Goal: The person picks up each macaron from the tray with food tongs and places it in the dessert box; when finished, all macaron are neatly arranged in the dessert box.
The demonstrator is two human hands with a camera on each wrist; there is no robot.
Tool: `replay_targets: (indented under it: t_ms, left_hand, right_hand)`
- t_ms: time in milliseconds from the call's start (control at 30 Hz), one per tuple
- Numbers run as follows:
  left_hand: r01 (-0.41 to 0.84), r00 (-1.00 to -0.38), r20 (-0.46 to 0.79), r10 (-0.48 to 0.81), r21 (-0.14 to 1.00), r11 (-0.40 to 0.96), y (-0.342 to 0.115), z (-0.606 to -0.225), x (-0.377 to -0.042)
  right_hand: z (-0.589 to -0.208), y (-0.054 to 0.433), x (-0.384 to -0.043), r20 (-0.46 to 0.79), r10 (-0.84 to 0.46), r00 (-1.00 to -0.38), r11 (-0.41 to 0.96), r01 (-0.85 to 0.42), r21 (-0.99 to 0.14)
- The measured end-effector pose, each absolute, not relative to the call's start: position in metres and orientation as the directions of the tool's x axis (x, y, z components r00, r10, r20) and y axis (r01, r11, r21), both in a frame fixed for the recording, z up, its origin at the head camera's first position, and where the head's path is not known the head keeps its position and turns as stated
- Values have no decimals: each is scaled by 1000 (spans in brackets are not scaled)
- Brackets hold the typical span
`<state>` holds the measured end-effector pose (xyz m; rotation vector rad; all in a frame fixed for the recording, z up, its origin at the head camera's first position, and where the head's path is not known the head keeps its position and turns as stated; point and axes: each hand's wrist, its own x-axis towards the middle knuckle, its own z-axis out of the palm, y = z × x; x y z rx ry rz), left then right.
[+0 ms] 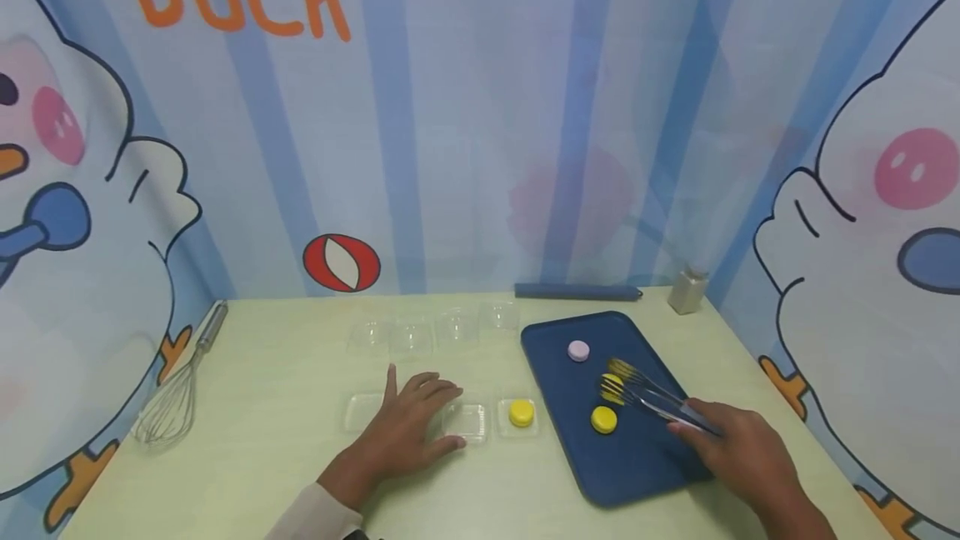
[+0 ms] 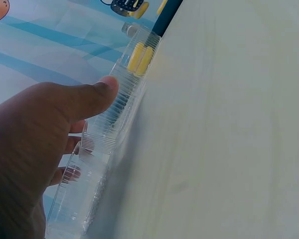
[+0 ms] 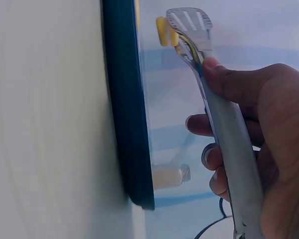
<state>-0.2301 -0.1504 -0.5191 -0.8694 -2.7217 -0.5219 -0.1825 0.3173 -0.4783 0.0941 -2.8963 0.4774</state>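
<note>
Right hand (image 1: 742, 452) in the lower right corner, its fingers curled round silver tongs (image 1: 670, 415). The slotted ends stand either side of a yellow macaron (image 1: 612, 378) over a navy tray (image 1: 626, 473); whether they pinch it cannot be told. Another yellow macaron (image 1: 603, 420) and a lilac macaron (image 1: 578, 350) lie on the tray. Left hand (image 1: 405, 432), fingers spread, is at a clear plastic box (image 1: 471, 422); just right, a similar box (image 1: 517, 433) holds a third yellow macaron (image 1: 521, 412).

Left hand (image 1: 407, 426) spread, right hand (image 1: 744, 447) curled
</note>
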Motion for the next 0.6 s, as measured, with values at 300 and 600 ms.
replay_targets:
  t_ms: [300, 600]
  left_hand:
    - [591, -798, 322, 509, 252, 767, -152, -521, -232]
    - [584, -800, 328, 502, 232, 778, -151, -522, -233]
  right_hand:
    - [-473, 297, -181, 287, -100, -953, 934, -189, -302]
    - [-466, 267, -185, 325, -215, -921, 899, -317, -303]
